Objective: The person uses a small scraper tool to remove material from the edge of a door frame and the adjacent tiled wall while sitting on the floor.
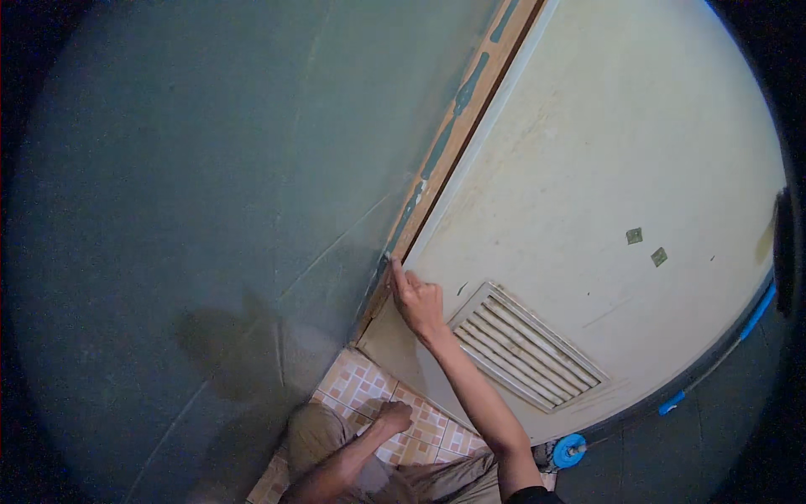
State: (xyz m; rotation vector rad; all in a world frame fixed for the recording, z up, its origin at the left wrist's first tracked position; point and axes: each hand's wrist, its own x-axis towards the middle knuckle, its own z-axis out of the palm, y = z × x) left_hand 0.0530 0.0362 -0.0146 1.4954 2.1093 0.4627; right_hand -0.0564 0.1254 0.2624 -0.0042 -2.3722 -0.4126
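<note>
My right hand (420,304) reaches up to a narrow brown wooden strip (442,134), streaked with grey-green, between the wall and the door. Its index finger is stretched out, the tip touching the lower part of the strip; the other fingers are curled, and nothing shows in them. A small whitish patch (421,189) marks the strip higher up. Down by my knee, my left hand (395,417) is closed above the tiled floor (348,375). Whatever may be inside that fist is hidden.
A grey-green wall (193,168) with pale scratch lines fills the left side. On the right stands an off-white door (588,126) with a slatted vent (529,349) and two small diamond-shaped marks. A round blue thing (569,451) lies near my right elbow.
</note>
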